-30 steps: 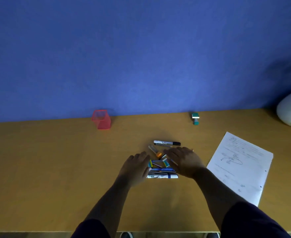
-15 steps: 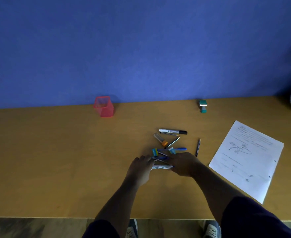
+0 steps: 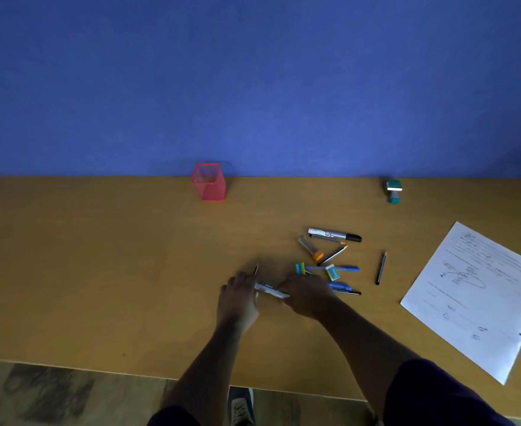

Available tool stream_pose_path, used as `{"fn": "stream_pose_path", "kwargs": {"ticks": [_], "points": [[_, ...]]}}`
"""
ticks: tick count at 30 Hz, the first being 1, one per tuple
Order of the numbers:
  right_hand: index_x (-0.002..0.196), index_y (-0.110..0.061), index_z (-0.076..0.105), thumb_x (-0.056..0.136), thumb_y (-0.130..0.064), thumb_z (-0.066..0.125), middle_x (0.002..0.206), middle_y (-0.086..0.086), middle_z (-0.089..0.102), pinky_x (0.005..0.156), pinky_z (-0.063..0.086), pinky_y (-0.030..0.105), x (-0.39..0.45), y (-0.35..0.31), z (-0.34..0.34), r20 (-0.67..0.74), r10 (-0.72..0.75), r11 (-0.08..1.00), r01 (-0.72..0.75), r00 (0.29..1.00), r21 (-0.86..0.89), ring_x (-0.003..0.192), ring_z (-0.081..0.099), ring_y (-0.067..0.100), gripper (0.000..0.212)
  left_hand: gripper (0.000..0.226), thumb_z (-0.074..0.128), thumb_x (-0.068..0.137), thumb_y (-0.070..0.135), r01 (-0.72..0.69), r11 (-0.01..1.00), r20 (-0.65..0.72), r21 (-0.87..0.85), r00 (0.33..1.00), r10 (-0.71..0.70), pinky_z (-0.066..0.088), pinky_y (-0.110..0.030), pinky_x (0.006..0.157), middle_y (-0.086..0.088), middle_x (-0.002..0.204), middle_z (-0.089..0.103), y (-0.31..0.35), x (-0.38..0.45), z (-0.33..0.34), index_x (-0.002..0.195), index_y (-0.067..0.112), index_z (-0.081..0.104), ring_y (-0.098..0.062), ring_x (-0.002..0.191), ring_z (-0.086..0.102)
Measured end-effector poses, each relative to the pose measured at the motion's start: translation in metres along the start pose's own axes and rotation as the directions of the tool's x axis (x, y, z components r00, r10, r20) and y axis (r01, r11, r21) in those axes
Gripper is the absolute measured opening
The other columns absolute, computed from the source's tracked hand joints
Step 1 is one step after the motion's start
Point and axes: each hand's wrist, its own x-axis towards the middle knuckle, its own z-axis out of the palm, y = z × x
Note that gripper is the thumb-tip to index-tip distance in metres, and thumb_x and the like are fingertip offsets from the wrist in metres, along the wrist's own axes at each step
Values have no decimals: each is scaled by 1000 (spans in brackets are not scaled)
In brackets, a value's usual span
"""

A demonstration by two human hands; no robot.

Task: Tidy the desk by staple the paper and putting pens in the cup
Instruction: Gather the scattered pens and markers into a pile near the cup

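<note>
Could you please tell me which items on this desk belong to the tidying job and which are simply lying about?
Part of the job:
red mesh cup
green stapler
paper sheet
black-capped marker
loose pencil
white marker between both hands

Lying about:
two small erasers

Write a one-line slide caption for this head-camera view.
Both hands, left hand and right hand, grip a marker on the desk.

Blue wall [image 3: 253,81], shoe [image 3: 241,405] on floor [image 3: 53,392].
</note>
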Motion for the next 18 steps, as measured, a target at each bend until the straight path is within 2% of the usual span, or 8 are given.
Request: {"fn": "stream_pose_path", "kwargs": {"ticks": [4,6,10,13,15,18], "points": [[130,-25,55,91,-42,62,121,4,57,82,53,41,20,-25,0,-17,100,986,-96,995,136,111,61,30,42,55,54,96,19,149,976,-40,-160,987,-157,48,-40,95,-3,134,50,-6,-7,-1,149,22,38,-25,119,53],[130,-23,54,90,-40,64,122,5,58,80,52,40,30,-34,0,-33,135,977,-128,990,173,109,62,31,44,52,52,95,13,216,940,-57,-263,969,-238,51,-42,90,-4,130,52,-9,-9,-2,145,20,42,-28,111,58],[129,-17,53,91,-37,62,119,9,60,81,53,41,49,-46,2,-57,256,934,-231,965,273,106,63,33,44,35,51,91,11,309,865,-30,-395,937,-349,56,-45,78,-3,118,55,-12,-8,-3,124,19,57,-28,98,63],[124,-13,56,92,-37,61,116,10,60,81,52,39,63,-56,1,-52,302,900,-267,952,346,106,63,32,40,29,55,93,19,291,889,-97,-354,934,-344,49,-44,93,-7,123,53,-17,-6,-2,121,13,57,-31,113,54],[123,-13,58,94,-38,60,114,11,59,81,51,37,68,-62,0,-39,311,860,-264,950,437,104,63,31,38,37,52,98,30,238,908,-168,-345,936,-309,41,-42,103,-7,138,48,-19,-5,-2,132,14,52,-31,127,45],[119,-12,64,95,-25,55,110,14,60,83,51,35,71,-68,-3,-75,220,825,-145,973,546,101,63,32,29,52,40,104,42,138,927,-204,-350,954,-219,32,-41,115,-3,164,23,-24,-2,-2,154,28,32,-25,146,28]]}}
